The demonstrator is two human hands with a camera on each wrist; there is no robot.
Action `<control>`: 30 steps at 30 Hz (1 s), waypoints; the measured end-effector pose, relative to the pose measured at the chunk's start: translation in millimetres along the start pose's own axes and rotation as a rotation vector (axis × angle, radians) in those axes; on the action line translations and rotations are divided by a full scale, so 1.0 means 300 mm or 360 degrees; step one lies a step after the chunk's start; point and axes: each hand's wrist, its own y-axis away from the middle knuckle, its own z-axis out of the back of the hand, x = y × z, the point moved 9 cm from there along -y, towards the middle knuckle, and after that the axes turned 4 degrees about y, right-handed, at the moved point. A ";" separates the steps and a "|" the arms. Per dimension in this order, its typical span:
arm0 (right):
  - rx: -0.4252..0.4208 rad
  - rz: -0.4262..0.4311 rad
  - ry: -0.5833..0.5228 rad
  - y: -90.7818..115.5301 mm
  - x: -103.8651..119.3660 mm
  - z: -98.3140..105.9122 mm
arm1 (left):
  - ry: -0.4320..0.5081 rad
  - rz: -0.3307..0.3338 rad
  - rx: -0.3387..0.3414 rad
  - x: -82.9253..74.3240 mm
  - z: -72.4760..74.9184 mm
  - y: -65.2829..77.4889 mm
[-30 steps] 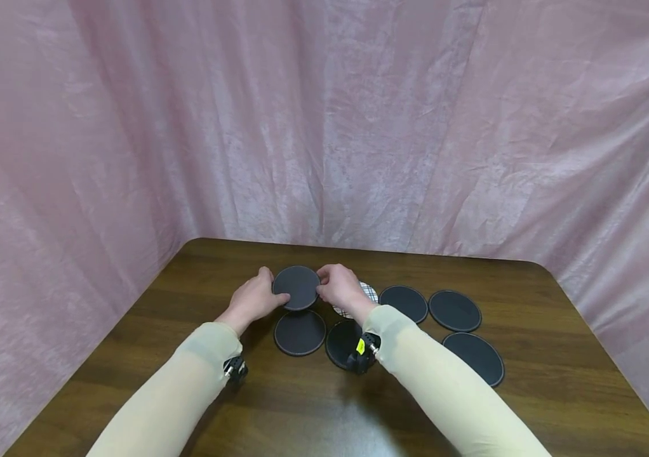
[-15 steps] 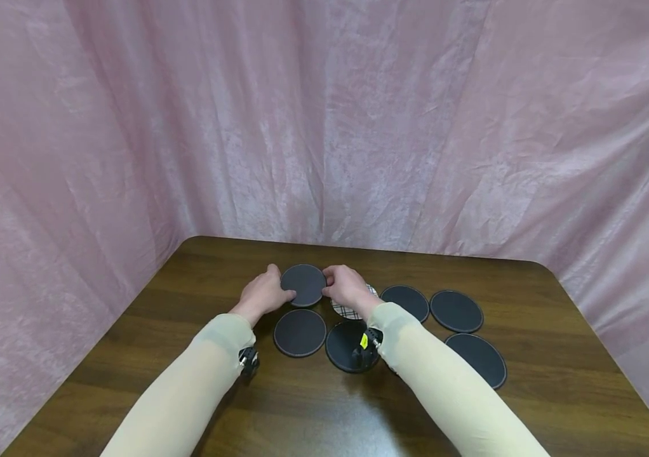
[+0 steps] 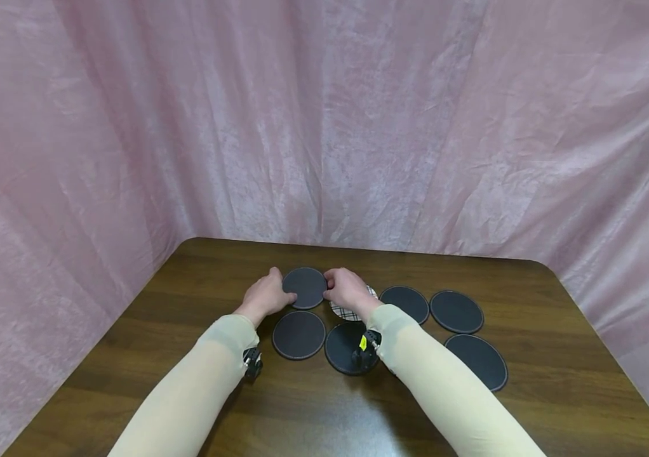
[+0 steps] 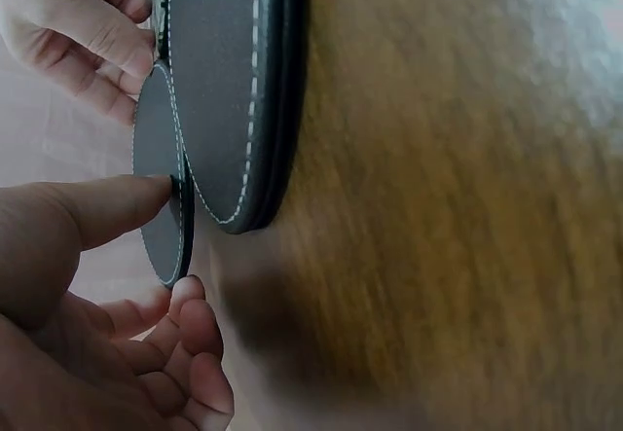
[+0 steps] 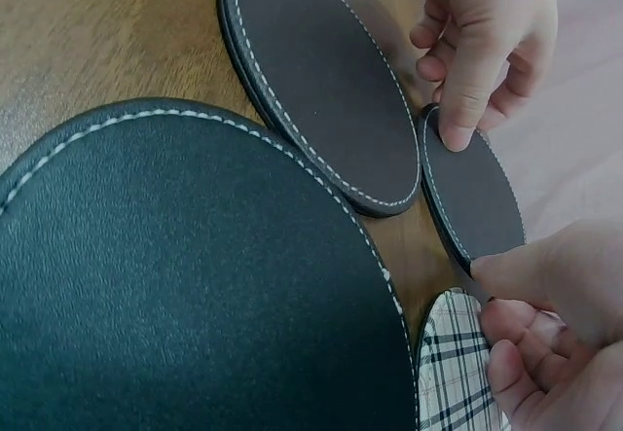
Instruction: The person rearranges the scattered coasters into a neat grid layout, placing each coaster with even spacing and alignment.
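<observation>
A round dark coaster (image 3: pixel 305 287) with pale edge stitching lies between my two hands. My left hand (image 3: pixel 264 295) pinches its left edge, thumb on top and fingertips at the rim. Opposite, my right hand (image 3: pixel 349 291) grips the right edge between thumb and fingers. Another dark coaster (image 3: pixel 298 335) is just nearer to me, its rim right at the held one's. Beside that lies a blacker coaster (image 3: pixel 340 357), partly covered by the right wrist camera. Below my right hand, a plaid-faced coaster (image 5: pixel 453 363) shows, partly hidden by that hand in the head view.
Further right on the wooden table (image 3: pixel 559 368) lie more dark coasters: one (image 3: pixel 404 303) by my right wrist, another (image 3: pixel 456 311) beyond it, and one (image 3: pixel 475 360) partly behind my right sleeve. A pink curtain (image 3: pixel 324 127) hangs behind the table's far edge.
Both hands have shifted the held coaster slightly to the right, the left hand moving most. Over the last half second it has barely moved. The other coasters stay put.
</observation>
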 end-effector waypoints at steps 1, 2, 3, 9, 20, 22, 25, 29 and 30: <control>0.0000 0.0006 0.0008 -0.001 0.000 -0.003 | -0.0016 -0.0014 -0.0016 0.022 -0.016 -0.024; 0.0003 0.0006 0.0016 0.000 0.001 -0.006 | -0.0021 -0.0008 -0.0011 0.030 -0.022 -0.031; 0.0007 0.0005 0.0024 0.001 0.002 -0.008 | -0.0011 -0.0004 0.0001 0.041 -0.031 -0.039; 0.0023 0.0019 0.0080 0.004 0.005 -0.012 | -0.0055 -0.0007 0.0045 0.145 -0.119 -0.146; 0.0030 0.0036 0.0105 0.011 -0.006 -0.003 | -0.0081 -0.0028 0.0057 0.071 -0.093 -0.081; 0.0029 0.0044 0.0110 0.013 -0.008 -0.001 | -0.0061 -0.0023 0.0057 0.059 -0.086 -0.069; 0.0032 0.0047 0.0104 0.015 -0.011 0.001 | -0.0051 -0.0038 0.0059 0.044 -0.079 -0.057; 0.0050 0.0023 0.0066 0.017 -0.017 -0.001 | -0.0055 -0.0072 0.0045 0.033 -0.073 -0.048; 0.0055 0.0019 0.0059 0.018 -0.019 -0.002 | -0.0054 -0.0088 0.0048 0.019 -0.061 -0.025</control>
